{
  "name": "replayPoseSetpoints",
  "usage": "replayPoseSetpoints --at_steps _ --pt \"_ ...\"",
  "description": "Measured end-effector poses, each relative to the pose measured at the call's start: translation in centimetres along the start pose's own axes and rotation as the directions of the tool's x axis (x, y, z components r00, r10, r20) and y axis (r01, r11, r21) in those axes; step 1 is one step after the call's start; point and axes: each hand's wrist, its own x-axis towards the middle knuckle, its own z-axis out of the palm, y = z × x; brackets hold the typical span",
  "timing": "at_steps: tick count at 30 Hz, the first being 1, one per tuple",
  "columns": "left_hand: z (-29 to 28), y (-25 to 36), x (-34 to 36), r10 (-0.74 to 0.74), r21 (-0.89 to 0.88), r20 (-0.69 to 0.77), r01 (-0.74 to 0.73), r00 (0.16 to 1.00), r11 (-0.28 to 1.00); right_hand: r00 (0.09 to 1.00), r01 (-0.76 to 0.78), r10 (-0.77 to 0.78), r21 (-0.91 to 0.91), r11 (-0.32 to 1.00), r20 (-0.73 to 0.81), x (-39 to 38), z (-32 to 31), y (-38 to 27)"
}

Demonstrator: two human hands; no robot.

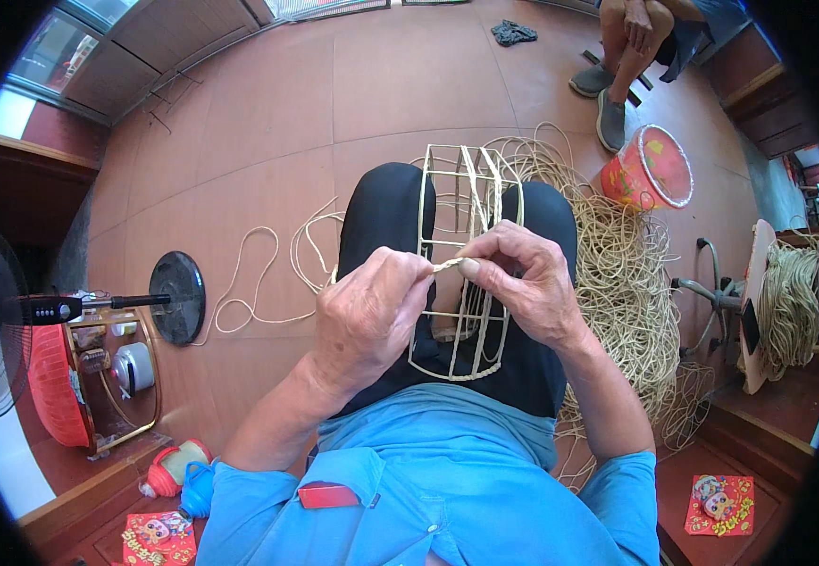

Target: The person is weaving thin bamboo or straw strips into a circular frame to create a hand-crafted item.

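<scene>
Pale rattan strip pinched between both hands over a wire-and-cane basket frame resting on the lap.

Left hand and right hand each close thumb and fingertips on the strip, apparently drawing it taut against the frame's uprights for weaving. Loose heap of rattan strands lies on the tiled floor just beside the right knee, within reach. Black pedestal fan stands at left.

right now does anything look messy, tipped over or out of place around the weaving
The red bucket lies tipped on its side on the floor, and loose rattan strands sprawl in a tangle beside the person's right knee. The wire frame between both hands looks intact.
</scene>
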Motion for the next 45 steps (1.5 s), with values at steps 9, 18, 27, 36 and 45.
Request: replayPoseSetpoints --at_steps 9,18,27,36,45 --pt "-0.1 0.3 0.0 0.111 0.161 0.075 -0.121 0.991 0.979 0.999 0.015 -0.015 -0.016 1.0 -0.036 -0.1 0.2 0.2" --pt "0.2 0.1 0.5 -0.062 -0.013 0.135 0.064 0.989 0.998 1.0 0.012 -0.012 0.011 1.0 -0.028 0.1 0.1 0.3" --pt "0.5 0.2 1.2 -0.215 -0.144 0.21 0.248 0.954 0.958 0.997 -0.067 0.072 0.152 0.986 -0.027 0.1 0.3 0.4" --pt "0.5 -0.4 1.5 -0.391 -0.34 0.318 0.489 0.864 0.804 0.995 -0.099 0.102 0.104 0.99 -0.021 0.3 -0.1 0.2" --pt "1.8 -0.7 1.5 -0.439 -0.574 0.254 0.499 0.862 0.649 0.992 -0.126 0.125 0.163 0.979 0.021 0.3 -0.2 0.6"
